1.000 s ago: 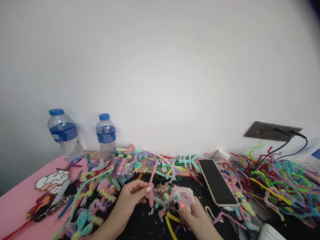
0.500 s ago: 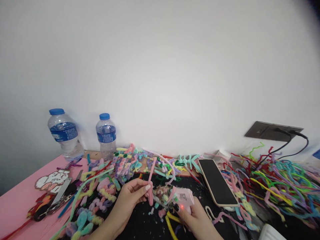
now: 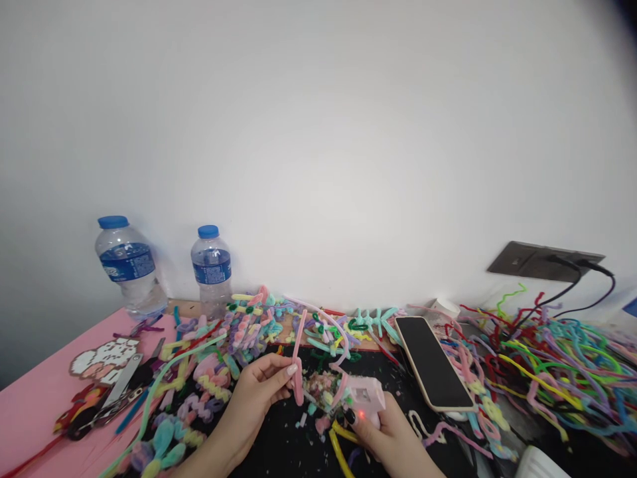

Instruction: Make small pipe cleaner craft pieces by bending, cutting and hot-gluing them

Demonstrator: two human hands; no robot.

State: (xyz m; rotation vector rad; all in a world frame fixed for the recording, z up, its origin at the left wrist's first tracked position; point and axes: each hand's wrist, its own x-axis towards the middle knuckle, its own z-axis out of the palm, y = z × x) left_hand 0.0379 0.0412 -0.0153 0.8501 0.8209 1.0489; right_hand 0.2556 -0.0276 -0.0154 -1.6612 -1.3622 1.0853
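Note:
My left hand [image 3: 256, 392] pinches a bent pink pipe cleaner [image 3: 298, 355] between thumb and fingertips, holding it upright above the black mat [image 3: 283, 445]. My right hand [image 3: 385, 431] is wrapped round a small pink glue gun [image 3: 365, 397] with a red light glowing on its side. The gun's nozzle points left toward the lower end of the pipe cleaner, over a small clump of mixed fuzzy scraps [image 3: 322, 385].
Two water bottles [image 3: 128, 265] [image 3: 211, 269] stand at the back left. Scissors [image 3: 127, 385] and a sticker lie on the pink surface. A phone [image 3: 430, 362] lies right of the hands. Piles of coloured pipe cleaners [image 3: 557, 372] spread across the table; cables run to a wall socket [image 3: 540, 260].
The pink pipe cleaner has tilted and shifted slightly left and up in my left hand. The glue gun stays almost in place.

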